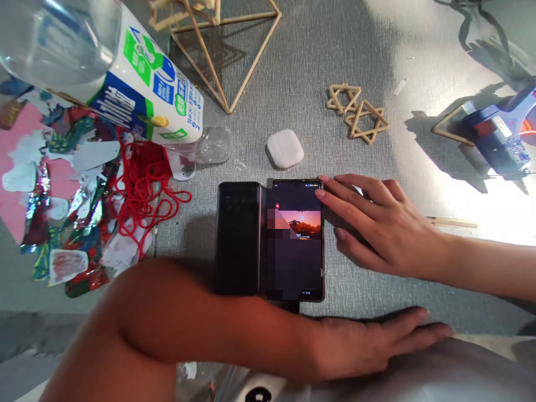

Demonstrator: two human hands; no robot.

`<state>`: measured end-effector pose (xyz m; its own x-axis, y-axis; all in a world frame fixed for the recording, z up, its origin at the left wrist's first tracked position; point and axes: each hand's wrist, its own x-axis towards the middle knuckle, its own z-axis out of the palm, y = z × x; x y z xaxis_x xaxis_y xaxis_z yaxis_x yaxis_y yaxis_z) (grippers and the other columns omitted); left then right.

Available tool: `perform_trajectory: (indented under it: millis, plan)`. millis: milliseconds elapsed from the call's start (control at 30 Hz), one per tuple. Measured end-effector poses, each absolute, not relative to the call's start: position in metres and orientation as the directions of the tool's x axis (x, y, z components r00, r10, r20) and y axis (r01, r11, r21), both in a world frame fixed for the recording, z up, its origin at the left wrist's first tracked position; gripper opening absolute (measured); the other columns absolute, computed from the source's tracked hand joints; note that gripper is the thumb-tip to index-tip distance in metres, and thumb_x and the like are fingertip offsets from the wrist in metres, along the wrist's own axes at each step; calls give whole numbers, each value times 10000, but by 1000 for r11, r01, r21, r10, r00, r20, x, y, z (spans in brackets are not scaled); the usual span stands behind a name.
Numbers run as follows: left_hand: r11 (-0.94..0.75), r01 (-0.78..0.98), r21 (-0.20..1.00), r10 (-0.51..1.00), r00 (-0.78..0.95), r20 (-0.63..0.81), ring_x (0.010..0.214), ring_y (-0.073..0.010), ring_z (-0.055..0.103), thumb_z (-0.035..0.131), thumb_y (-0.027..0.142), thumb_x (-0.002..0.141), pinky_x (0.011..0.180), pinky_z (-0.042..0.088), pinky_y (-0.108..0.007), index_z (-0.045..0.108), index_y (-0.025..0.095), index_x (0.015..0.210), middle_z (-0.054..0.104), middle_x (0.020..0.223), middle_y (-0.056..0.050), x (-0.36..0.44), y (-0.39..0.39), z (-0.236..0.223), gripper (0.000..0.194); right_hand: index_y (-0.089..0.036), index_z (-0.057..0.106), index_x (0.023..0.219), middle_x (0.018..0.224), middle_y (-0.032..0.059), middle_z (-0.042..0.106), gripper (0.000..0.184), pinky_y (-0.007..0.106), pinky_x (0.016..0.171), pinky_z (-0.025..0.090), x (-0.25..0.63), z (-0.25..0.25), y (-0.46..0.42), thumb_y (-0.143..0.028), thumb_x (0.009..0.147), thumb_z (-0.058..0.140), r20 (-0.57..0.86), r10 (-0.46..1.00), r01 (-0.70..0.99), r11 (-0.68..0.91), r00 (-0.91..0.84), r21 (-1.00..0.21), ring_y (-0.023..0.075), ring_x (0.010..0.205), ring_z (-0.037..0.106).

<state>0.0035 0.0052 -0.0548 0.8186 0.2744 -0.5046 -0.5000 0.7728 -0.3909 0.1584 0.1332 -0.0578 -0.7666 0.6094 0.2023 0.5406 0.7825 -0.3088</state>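
The phone (299, 262) is lying lit on the gray table (301, 72), just beside a black slab (238, 240). I am touching its upper right corner with my right hand (385, 220), fingers loosely spread; my left hand (360, 346) is resting nearer me, visible fingers parted.

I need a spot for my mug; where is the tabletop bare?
The widest bare patch lies between the wooden frame, the white case and the stick stars. A narrower strip separates those stars from the right hand. The left side is crowded with the bottle, red string and foil scraps.
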Motion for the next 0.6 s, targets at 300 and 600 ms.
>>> perform_trajectory:
  millis: [300, 600]
  plan:
    - [813, -427, 396, 583, 613, -533, 1551, -306, 588, 639, 416, 696, 1179, 580, -614, 848, 518, 988, 808, 1341, 112, 12, 6, -53, 373, -179, 267, 1770, 1750, 139, 492, 750, 538, 1047, 495, 158, -58, 133, -287, 1075, 528, 203, 607, 543, 786, -768, -297, 378, 1498, 539]
    - [805, -337, 488, 587, 565, -580, 1595, -333, 536, 622, 446, 664, 1151, 574, -671, 822, 546, 1071, 772, 1392, 144, 12, 7, -52, 465, -169, 283, 1763, 1752, 139, 491, 746, 548, 1042, 504, 158, -58, 134, -286, 1070, 532, 203, 605, 540, 788, -770, -296, 380, 1503, 534]
